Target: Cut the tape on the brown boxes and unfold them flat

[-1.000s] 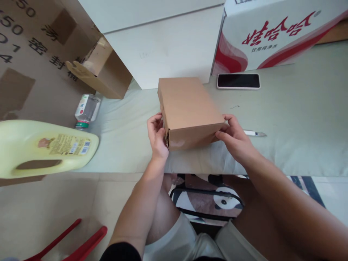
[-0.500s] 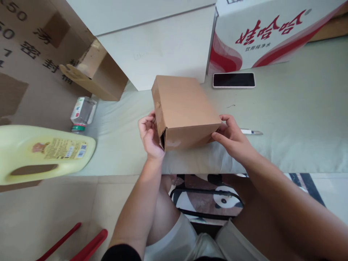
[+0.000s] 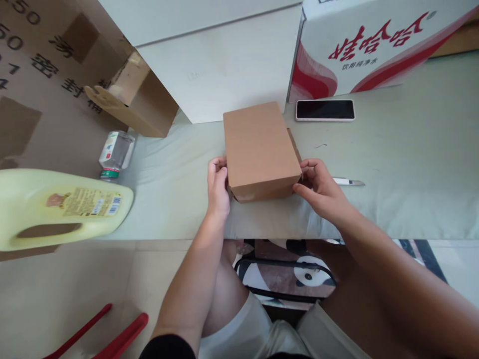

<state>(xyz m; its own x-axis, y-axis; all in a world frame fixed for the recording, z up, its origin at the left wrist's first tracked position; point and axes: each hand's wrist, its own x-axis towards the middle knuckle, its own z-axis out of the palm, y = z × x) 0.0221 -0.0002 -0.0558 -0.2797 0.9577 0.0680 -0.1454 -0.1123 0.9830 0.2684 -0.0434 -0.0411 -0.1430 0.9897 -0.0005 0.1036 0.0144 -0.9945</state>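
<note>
A brown cardboard box [image 3: 262,144] sits on the pale green cloth in front of me, a flap sticking out along its right side. My left hand [image 3: 219,187] presses against the left side of the box, fingers curled and partly hidden by it. At the front right corner my right hand [image 3: 320,189] grips the edge, its thumb in front and the fingers behind. Just beyond the right hand lies a utility knife [image 3: 349,182] with its blade showing.
Behind the box stand a white carton [image 3: 232,70] and a red-and-white carton [image 3: 359,55], with a phone [image 3: 325,110] before them. To the left are a clear bottle [image 3: 117,152], a small cardboard box [image 3: 149,104] and a yellow jug [image 3: 86,202]. The cloth-covered surface [image 3: 411,174] ends near my knees.
The box has turned and levelled, so its left side no longer shows and a flap appears at its right. My left hand has shifted right with it.
</note>
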